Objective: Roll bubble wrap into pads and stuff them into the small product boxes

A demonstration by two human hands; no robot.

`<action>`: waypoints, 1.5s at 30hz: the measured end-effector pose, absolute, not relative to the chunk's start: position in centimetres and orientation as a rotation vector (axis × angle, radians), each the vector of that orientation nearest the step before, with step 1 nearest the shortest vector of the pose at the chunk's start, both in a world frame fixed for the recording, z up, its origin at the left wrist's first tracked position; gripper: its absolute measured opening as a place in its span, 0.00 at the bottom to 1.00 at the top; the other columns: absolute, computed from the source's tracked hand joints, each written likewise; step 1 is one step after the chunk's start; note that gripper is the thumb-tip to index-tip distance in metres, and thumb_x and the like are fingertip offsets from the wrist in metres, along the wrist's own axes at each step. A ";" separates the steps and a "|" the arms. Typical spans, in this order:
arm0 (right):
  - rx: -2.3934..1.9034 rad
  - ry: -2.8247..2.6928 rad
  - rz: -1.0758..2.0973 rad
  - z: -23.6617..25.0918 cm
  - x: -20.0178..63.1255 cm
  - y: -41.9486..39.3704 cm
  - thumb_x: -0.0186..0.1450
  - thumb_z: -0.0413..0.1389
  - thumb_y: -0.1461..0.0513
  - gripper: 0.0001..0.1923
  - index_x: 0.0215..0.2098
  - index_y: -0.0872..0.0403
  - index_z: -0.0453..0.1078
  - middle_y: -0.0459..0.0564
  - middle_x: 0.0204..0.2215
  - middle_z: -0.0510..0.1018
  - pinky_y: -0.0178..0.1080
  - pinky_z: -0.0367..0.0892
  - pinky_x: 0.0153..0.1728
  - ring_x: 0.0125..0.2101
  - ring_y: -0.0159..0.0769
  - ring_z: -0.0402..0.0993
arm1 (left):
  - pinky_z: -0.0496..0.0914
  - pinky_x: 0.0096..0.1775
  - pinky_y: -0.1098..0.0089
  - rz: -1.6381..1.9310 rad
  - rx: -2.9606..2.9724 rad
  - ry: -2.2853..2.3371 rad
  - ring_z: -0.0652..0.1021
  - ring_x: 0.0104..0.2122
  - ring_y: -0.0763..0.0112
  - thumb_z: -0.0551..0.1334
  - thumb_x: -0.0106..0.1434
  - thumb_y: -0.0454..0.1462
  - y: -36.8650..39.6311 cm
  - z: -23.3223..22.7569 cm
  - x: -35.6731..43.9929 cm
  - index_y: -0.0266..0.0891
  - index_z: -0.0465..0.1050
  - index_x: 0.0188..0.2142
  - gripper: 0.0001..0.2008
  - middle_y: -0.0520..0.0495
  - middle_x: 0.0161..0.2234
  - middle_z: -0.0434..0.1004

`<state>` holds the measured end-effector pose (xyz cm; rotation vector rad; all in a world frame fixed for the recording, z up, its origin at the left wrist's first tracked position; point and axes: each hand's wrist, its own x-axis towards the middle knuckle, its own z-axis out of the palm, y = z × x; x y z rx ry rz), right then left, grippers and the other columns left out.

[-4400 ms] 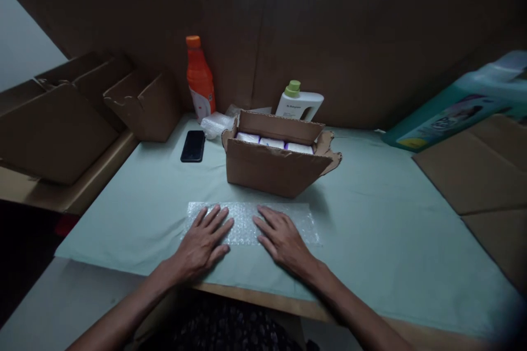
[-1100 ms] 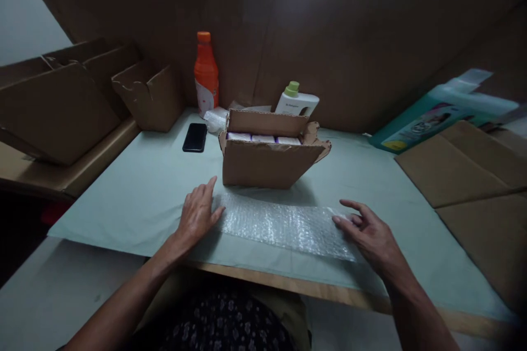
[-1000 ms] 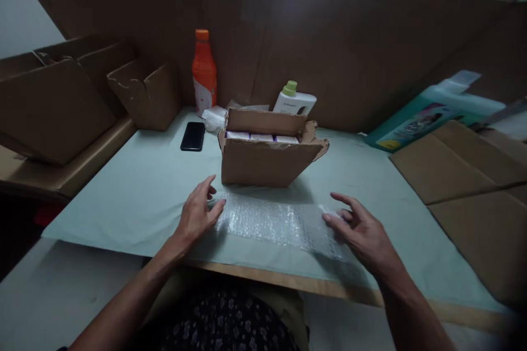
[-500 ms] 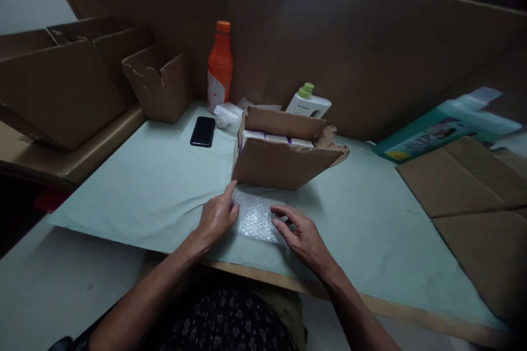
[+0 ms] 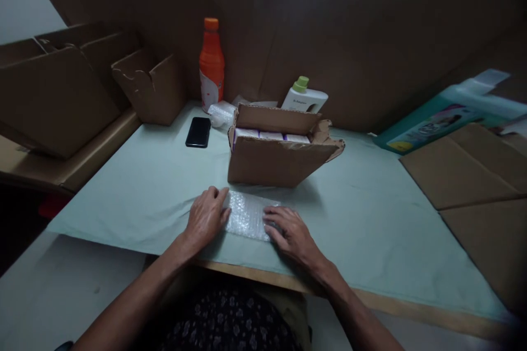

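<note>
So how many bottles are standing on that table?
2. The orange bottle stands at the back by the cardboard wall; the white bottle with a green cap stands right behind the open box, which could hide more.

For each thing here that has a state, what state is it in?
Cardboard box: open, flaps up, white packs inside.
Bubble wrap: folded small, flat under both hands.
Left hand: pressing it.
Right hand: pressing it.
Orange bottle: upright, capped.
Phone: screen dark.

Both forearms are bare, no sleeves, rings or watch showing, and a dark garment [image 5: 230, 321] with a small pale floral print covers the lap.
</note>
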<state>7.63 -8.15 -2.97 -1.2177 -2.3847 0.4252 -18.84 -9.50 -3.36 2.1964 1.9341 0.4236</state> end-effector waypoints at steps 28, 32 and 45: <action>-1.034 -2.146 0.458 3.9 9.6 -9.7 0.68 0.54 0.66 0.11 0.43 0.49 0.78 0.49 0.37 0.82 0.36 0.74 0.39 0.37 0.35 0.79 | 0.71 0.32 0.73 1.308 2.401 1.390 0.77 0.29 0.70 0.57 0.65 0.27 -12.8 0.8 -17.9 0.39 0.77 0.45 0.14 0.48 0.30 0.76; -0.856 -1.961 -0.103 11.5 9.8 -5.1 0.65 0.59 0.69 0.17 0.49 0.48 0.77 0.49 0.42 0.81 0.38 0.72 0.45 0.42 0.36 0.78 | 0.72 0.45 0.64 1.702 2.790 1.362 0.77 0.40 0.62 0.62 0.64 0.29 -7.9 9.6 -17.8 0.37 0.74 0.54 0.18 0.43 0.38 0.78; -1.502 -2.820 0.789 14.7 8.4 10.9 0.55 0.57 0.64 0.07 0.27 0.52 0.78 0.46 0.20 0.78 0.33 0.60 0.22 0.22 0.33 0.71 | 0.59 0.24 0.72 -0.159 2.269 1.295 0.67 0.19 0.74 0.57 0.56 0.32 8.9 14.4 -15.7 0.38 0.77 0.27 0.09 0.55 0.17 0.67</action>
